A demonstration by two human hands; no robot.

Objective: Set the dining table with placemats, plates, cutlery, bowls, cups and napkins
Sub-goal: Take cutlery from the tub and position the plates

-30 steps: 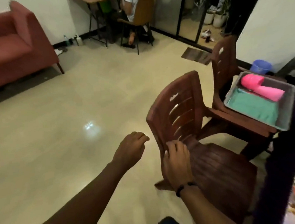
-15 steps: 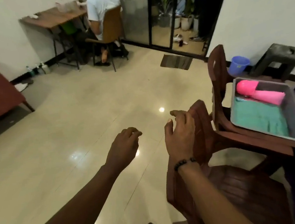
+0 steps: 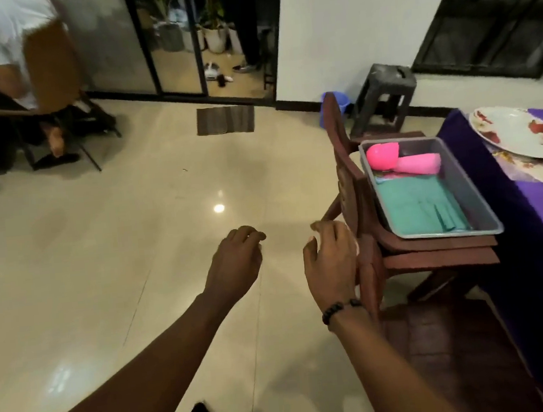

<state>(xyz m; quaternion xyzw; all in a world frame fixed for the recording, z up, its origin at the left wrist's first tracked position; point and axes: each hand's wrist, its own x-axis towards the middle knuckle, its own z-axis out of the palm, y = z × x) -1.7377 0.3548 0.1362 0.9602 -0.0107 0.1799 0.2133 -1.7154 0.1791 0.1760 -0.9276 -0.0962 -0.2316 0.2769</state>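
Observation:
My left hand (image 3: 235,261) hangs over the floor with loosely curled fingers and holds nothing. My right hand (image 3: 330,259), a bead bracelet at its wrist, sits just left of the top of the near brown chair's back (image 3: 370,276), fingers loosely curled, gripping nothing that I can see. Beyond it a grey metal tray (image 3: 480,200) rests on a second brown chair (image 3: 339,127). In the tray lie pink cups (image 3: 404,161) and folded green napkins (image 3: 421,206). At the right, a floral plate (image 3: 516,131) lies on a placemat (image 3: 536,169) on the purple-clothed table (image 3: 498,186).
A dark stool (image 3: 385,97) and a blue bucket (image 3: 336,101) stand by the far wall. A brown doormat (image 3: 225,120) lies before the glass door. A person sits on a chair (image 3: 47,61) at the far left. Glossy tiled floor spreads left of the chairs.
The view has swung right, bringing the table and plate into sight. My right hand came off the slats of the near chair's back and now sits beside its top.

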